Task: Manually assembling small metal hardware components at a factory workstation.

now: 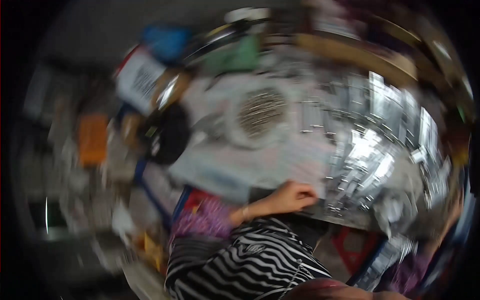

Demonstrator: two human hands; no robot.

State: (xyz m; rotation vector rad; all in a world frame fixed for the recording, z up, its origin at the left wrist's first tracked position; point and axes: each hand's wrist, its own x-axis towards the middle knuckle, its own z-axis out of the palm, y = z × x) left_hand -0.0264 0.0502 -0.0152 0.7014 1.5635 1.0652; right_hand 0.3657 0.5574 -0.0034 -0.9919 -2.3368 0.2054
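The whole picture is smeared by motion. My left hand (292,196) is at the near edge of the worktable, its fingers curled closed. If it holds anything, I cannot make it out. A purple patterned sleeve and a thin bracelet show on that arm. Beyond the hand, a round white container (233,122) holds many thin, metallic-looking pieces (262,112). To its right lie shiny clear plastic packets (365,155). My right hand (456,202) is at the far right rim beside the packets, its fingers too blurred to read.
A pale sheet (210,172) covers the table's middle. A black round object (170,134), an orange box (93,140) and a blue item (166,42) are on the left. A long cardboard strip (355,55) runs along the back right. A red stool-like piece (350,247) shows below the table edge.
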